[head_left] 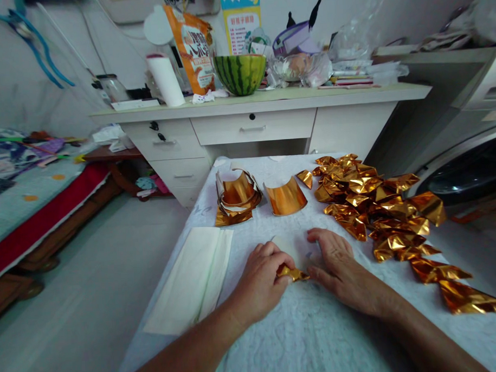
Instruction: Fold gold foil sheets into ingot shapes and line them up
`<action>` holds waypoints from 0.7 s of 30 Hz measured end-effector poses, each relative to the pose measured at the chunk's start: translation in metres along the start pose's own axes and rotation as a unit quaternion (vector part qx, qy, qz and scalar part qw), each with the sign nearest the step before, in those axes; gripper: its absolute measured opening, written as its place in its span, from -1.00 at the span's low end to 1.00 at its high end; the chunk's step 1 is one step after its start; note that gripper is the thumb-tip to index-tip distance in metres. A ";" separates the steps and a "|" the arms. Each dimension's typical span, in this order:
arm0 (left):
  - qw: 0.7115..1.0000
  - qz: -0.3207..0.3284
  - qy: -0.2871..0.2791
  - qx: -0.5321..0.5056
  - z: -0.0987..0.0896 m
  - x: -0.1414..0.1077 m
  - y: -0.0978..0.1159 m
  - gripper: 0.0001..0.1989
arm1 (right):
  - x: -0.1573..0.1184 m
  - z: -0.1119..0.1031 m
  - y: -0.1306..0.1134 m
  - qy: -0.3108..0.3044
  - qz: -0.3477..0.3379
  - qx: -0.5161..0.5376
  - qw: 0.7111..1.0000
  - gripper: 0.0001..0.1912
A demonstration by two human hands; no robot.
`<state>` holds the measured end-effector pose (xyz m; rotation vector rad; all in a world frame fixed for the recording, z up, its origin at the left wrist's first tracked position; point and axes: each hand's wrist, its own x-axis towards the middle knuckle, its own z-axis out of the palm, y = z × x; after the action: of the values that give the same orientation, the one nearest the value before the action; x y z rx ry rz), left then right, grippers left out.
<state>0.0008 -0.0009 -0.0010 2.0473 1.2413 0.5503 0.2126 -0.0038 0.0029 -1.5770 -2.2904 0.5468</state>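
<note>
A person sits or stands at a cloth-covered table (310,341), working a small piece of gold foil (292,273) between two bare hands. The left hand (264,276), fingers curled and thumb drawn in, pinches the piece at its left end, while the foil's narrow tip points toward the right hand (343,270). That hand is loosely open and grasps nothing, its thumb tip just beside the foil; whether the two touch cannot be told. Flat pale sheets (180,286) lie left of the left hand. Beyond the right hand, a heap of twisted gold foil pieces (366,195) spreads along the table's right side. Past the hands, a curved gold sheet (287,198) stands beside a curled stack of gold sheets (237,193). Behind the table, a white desk (221,108) bears a white roll (165,80), an orange pouch (194,52) and a cut watermelon (241,74), with a front-loading washing machine (475,162) at right.
</note>
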 end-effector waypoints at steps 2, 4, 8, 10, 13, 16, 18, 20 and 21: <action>1.000 -0.001 0.009 0.001 -0.001 0.001 0.001 -0.83 | 0.001 0.002 -0.003 0.013 -0.013 -0.001 1.000 -0.64; 0.999 -0.015 0.039 0.019 -0.001 0.001 0.002 -0.76 | 0.002 0.005 -0.005 0.024 -0.022 -0.012 0.999 -0.71; 0.989 -0.055 0.112 0.074 -0.001 0.000 -0.002 -0.30 | 0.002 0.009 -0.005 0.031 -0.027 -0.025 0.999 -0.73; 0.989 -0.056 0.106 0.083 -0.001 0.000 -0.006 -0.16 | 0.002 0.010 -0.005 0.027 -0.027 -0.027 0.999 -0.73; 0.992 -0.032 0.095 0.074 0.001 0.000 -0.012 -0.13 | 0.002 0.010 -0.003 0.024 -0.030 -0.026 0.999 -0.74; 0.994 -0.022 0.095 0.054 0.001 0.001 -0.012 -0.11 | 0.002 0.011 -0.003 0.030 -0.038 -0.018 0.999 -0.72; 0.994 -0.020 0.100 0.028 0.001 0.001 -0.010 -0.10 | 0.002 0.013 -0.003 0.031 -0.039 -0.008 0.999 -0.71; 0.995 -0.013 0.097 -0.009 0.001 0.001 -0.008 -0.11 | 0.002 0.014 -0.003 0.032 -0.041 0.007 0.999 -0.71; 0.995 -0.008 0.099 -0.029 0.001 0.001 -0.007 -0.10 | 0.002 0.014 -0.002 0.034 -0.043 0.014 0.998 -0.72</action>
<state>-0.0022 0.0024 -0.0064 1.9698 1.3383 0.7869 0.2038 -0.0049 -0.0082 -1.4534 -2.2781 0.4954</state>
